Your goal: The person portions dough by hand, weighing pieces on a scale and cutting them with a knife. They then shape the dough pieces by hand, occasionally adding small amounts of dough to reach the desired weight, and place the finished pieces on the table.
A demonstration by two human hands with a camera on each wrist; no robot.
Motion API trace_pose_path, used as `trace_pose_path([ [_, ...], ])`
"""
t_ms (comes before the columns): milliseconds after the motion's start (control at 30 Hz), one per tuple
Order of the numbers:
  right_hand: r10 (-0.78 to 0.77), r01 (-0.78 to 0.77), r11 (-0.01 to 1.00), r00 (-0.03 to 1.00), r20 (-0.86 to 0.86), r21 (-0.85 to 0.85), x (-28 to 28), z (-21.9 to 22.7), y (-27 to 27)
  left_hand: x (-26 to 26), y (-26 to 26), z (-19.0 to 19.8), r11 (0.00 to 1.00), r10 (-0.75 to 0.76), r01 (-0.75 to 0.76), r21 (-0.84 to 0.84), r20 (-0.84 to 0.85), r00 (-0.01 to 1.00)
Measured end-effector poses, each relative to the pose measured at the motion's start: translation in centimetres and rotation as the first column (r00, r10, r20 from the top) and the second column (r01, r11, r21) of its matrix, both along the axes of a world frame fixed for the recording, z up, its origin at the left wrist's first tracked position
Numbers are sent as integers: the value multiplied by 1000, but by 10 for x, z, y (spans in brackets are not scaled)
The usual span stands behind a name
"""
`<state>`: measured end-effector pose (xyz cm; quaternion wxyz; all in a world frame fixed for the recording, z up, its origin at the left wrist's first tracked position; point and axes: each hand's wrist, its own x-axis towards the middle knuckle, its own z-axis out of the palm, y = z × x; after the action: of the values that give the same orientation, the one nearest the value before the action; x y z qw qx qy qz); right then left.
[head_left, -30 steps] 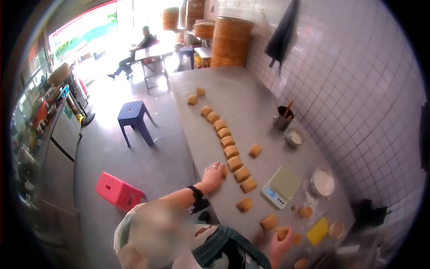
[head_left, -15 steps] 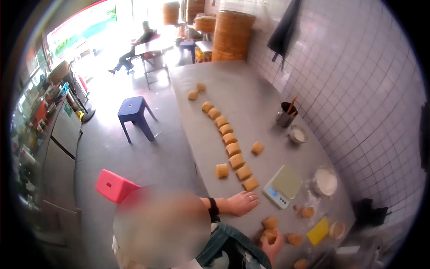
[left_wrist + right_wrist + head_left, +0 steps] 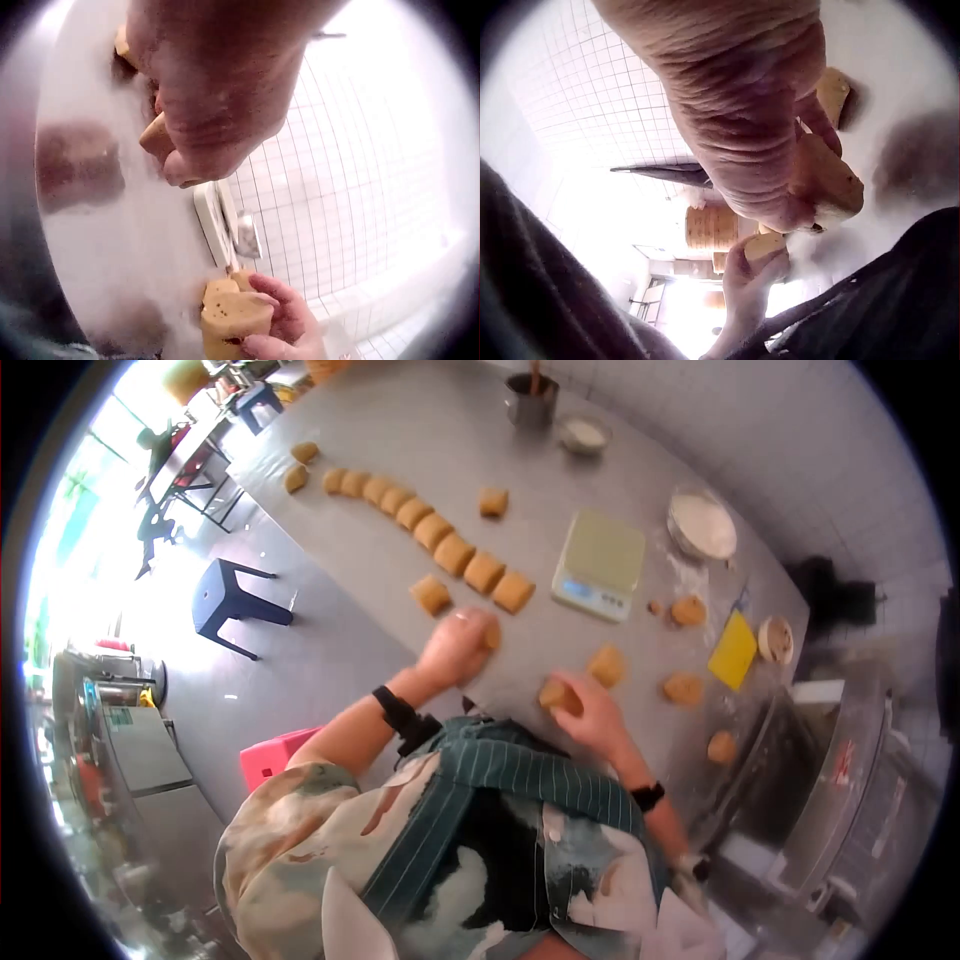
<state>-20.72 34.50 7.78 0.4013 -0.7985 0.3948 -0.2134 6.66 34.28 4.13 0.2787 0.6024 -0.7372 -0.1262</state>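
Observation:
In the head view my left hand [image 3: 458, 648] grips a tan dough piece [image 3: 492, 632] near the table's front edge. My right hand [image 3: 592, 715] holds another dough piece [image 3: 556, 696] between thumb and fingers, a short way to the right. Just beyond it on the table lies a third dough piece [image 3: 606, 665]. The left wrist view shows the left hand's piece [image 3: 156, 139] partly hidden by the fingers, and dark specks on the right hand's piece [image 3: 236, 322]. A curved row of dough pieces [image 3: 433, 532] runs up the table, with a single piece [image 3: 431, 595] beside its near end.
A kitchen scale [image 3: 600, 560] stands right of the row. Behind it are a bowl of white powder [image 3: 702, 525], a smaller bowl [image 3: 583, 434] and a metal pot [image 3: 530, 402]. A yellow scraper [image 3: 734, 650] and more dough pieces [image 3: 683, 688] lie to the right.
My left hand let go of a piece beside the row, moved right and picked up another. My right hand keeps its piece. The head view has swung down and to the right.

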Motion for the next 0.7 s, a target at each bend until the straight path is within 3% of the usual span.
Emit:
trace_pose_path([
  [100, 72, -73, 996, 997, 17, 42, 22, 13, -15, 19, 8, 10, 994, -48, 48, 101, -6, 999],
  [200, 149, -145, 988, 987, 68, -54, 41, 22, -27, 20, 12, 9, 996, -52, 49, 68, 35, 998],
  [300, 140, -138, 990, 989, 48, -39, 55, 20, -36, 21, 9, 10, 1000, 19, -19, 1, 31, 999],
  [333, 114, -112, 993, 993, 42, -39, 61, 2, -43, 21, 5, 8, 1000, -8, 8, 0, 25, 1000],
  [400, 104, -128, 970, 987, -124, -208, 61, -48, -52, 20, -8, -5, 999, -9, 3, 53, 118, 993],
  [467, 33, -53, 968, 996, -87, -245, 55, -21, -48, 15, -17, -7, 993, -65, 54, 104, 98, 993],
  [533, 23, -33, 957, 999, -37, -289, 39, -3, -59, 12, -17, 7, 986, -35, 12, 167, 134, 990],
  [600, -219, 250, 845, 968, 122, -473, 10, 5, -83, 7, -15, 11, 993, -34, 20, 116, 126, 991],
  [667, -511, 381, 646, 859, -3, -662, -31, 0, -117, 8, -12, 13, 998, 16, -22, 51, 129, 991],
  [700, -558, 427, 592, 829, 35, -684, -52, 1, -128, 2, -13, 9, 993, -18, -1, 118, 162, 987],
])
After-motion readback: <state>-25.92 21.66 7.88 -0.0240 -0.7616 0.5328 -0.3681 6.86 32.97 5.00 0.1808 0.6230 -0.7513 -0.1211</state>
